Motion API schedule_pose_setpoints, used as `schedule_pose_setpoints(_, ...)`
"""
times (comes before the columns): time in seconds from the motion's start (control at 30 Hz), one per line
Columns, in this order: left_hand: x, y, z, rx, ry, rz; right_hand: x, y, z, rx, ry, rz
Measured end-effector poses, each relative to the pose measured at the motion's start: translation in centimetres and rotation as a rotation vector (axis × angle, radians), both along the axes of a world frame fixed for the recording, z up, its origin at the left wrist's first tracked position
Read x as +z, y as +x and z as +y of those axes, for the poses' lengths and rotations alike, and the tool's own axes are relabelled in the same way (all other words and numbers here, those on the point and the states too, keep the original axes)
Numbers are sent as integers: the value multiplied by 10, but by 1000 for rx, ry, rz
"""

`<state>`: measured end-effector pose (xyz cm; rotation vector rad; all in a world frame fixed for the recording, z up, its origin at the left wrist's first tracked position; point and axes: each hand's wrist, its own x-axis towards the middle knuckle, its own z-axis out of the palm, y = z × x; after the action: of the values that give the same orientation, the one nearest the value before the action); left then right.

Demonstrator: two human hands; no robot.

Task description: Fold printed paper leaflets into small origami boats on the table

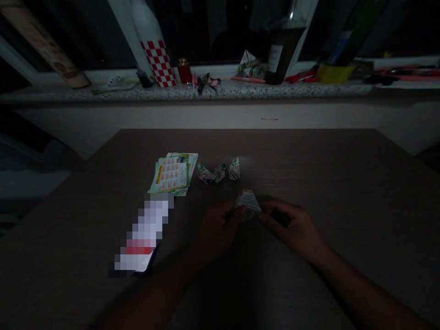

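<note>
Paper, printed and half-folded, sits pinched between both hands low over the brown table (343,183): the left hand (215,231) and right hand (292,229) each grip an edge of the folded paper piece (248,201). Creases probably want firm, even fingertip pressure. Beyond lie three finished folds (219,172), then a stack of printed sheets (173,173).

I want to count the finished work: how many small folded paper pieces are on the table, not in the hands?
3, side by side right of the stack of printed sheets: one, the next, and the last. The dim light may hide others.
</note>
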<state>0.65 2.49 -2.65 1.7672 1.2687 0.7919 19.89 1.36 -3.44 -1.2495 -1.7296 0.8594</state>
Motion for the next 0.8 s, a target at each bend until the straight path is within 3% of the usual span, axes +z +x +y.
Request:
schedule_pose_setpoints(0.1, -1, 4, -1, 14, -96, -141, -2, -3, -1, -31, 70, -17)
schedule_pose_setpoints(0.2, -1, 7, -3, 19, -108, -156, -3, -4, -2, -61, 91, 14)
schedule_pose_setpoints(0.43, 6, 8, -6, 120, 14, 12, 2, -9, -7, -52, 152, 2)
schedule_pose_setpoints(0.6, 2, 8, -7, 108, 151, 81, 6, -13, -8, -79, 187, 5)
schedule_pose_setpoints(0.8, 0, 5, -4, 159, 203, 146, 6, -13, -9, -136, 196, 6)
